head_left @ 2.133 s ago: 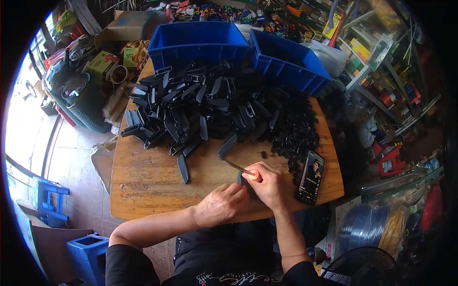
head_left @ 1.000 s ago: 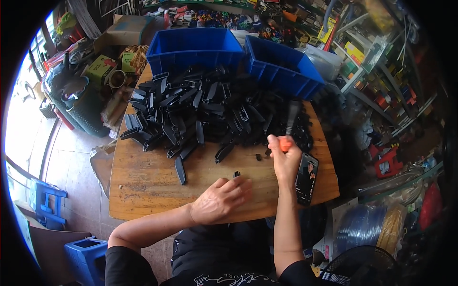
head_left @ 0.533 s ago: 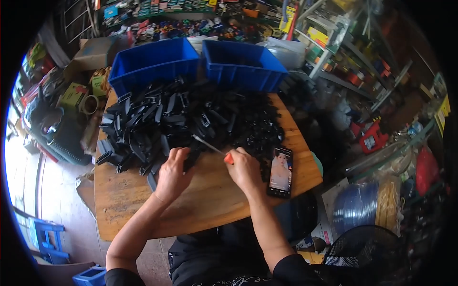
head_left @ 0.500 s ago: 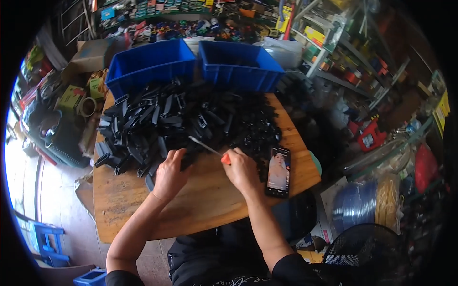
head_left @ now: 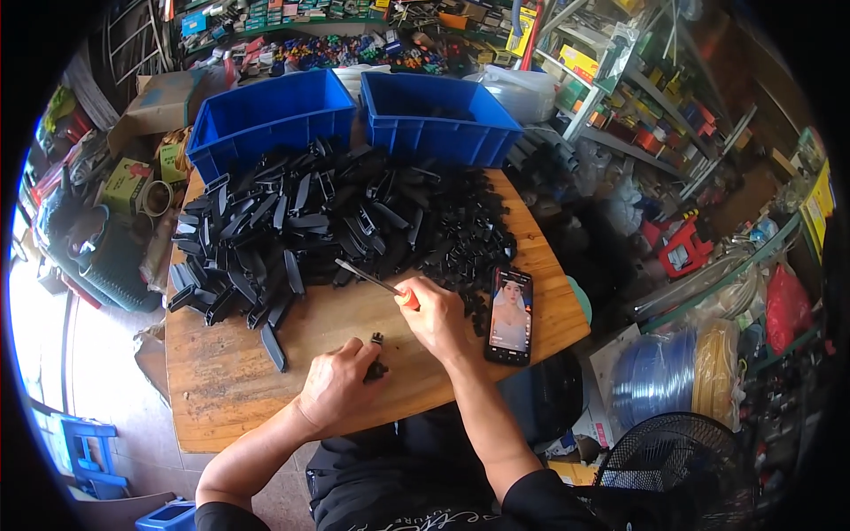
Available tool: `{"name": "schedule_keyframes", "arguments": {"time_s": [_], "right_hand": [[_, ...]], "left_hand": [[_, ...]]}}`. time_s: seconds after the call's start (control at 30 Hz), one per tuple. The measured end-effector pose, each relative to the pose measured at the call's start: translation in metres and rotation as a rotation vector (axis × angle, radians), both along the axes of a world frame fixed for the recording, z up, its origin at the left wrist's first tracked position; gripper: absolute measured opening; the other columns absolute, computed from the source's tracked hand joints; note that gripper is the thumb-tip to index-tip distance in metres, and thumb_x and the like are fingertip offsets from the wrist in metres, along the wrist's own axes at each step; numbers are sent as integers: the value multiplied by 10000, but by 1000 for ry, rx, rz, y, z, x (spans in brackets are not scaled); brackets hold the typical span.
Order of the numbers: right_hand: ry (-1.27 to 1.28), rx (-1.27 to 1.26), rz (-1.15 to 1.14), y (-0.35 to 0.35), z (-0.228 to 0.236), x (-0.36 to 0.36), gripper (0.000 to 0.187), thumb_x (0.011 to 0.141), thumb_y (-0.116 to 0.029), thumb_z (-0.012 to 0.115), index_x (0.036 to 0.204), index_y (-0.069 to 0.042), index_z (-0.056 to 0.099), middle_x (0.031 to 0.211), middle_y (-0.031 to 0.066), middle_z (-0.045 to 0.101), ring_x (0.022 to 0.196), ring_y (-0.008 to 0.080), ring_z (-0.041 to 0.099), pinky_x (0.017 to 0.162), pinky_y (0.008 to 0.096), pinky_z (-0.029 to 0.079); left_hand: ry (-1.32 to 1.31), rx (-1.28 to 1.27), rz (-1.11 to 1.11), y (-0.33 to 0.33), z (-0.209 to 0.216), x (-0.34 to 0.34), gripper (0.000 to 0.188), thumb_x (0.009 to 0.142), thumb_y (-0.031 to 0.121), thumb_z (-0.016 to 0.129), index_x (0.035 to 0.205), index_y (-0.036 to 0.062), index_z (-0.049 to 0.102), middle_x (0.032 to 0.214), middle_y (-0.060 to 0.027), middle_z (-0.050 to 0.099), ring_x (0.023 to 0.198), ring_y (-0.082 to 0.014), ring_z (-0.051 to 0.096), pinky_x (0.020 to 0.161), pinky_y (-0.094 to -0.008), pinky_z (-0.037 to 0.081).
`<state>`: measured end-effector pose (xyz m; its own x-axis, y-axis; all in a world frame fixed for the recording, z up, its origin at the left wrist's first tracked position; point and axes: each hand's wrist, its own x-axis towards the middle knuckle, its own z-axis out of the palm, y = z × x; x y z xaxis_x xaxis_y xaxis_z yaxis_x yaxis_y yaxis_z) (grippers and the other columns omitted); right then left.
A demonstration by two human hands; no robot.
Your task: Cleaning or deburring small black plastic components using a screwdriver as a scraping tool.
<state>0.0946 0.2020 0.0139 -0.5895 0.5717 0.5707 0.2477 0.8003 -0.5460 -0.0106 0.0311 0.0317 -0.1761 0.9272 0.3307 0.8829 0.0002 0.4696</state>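
My right hand point(head_left: 433, 315) is closed round the orange handle of a screwdriver point(head_left: 376, 281), whose metal shaft points up and left toward the heap. In my left hand point(head_left: 337, 381), near the front of the wooden table point(head_left: 230, 389), is a small black plastic part point(head_left: 376, 356), gripped by thumb and fingers and partly hidden by them. Beyond both hands spreads a heap of long black plastic pieces point(head_left: 292, 212). Smaller black pieces point(head_left: 469, 234) are piled at its right side. One long black piece point(head_left: 274, 347) lies apart at the heap's near left edge.
Two blue bins point(head_left: 270, 124) stand behind the heap. A phone point(head_left: 510, 317) with a lit screen lies right of my right hand. A black fan point(head_left: 677, 460) and wrapped coils point(head_left: 660, 376) are at the lower right. Cartons point(head_left: 159, 111) stack up at the left.
My left hand has come back from the heap's edge toward me and now has a small black part in it. The right hand with the screwdriver has shifted slightly left.
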Motion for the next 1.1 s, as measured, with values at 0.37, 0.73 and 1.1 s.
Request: {"name": "schedule_keyframes", "arguments": {"time_s": [0.37,0.73,1.1], "right_hand": [[-15,-37,62,-3,6,3,119,779,-68,694,882,-64,636,825,92,650,718,316,637,615,376,503],[-67,-269,195,-22,22,19,124,797,-81,730,866,-9,656,744,98,661,650,168,638,601,285,490],[-182,-147,248,-39,20,18,135,726,0,700,847,-34,651,800,95,668,721,258,668,631,320,519]], "left_hand": [[51,-55,-441,-4,22,-16,433,626,37,680,1057,56,640,1177,-115,596,1074,-280,571,818,-367,542],[376,63,-351,-7,-11,2,442,724,165,585,1123,-25,578,1206,-169,567,1105,-300,541,868,-358,501],[506,130,-340,-8,-12,4,389,725,202,588,1045,-19,593,1077,-136,590,1066,-260,565,763,-302,513]]}}
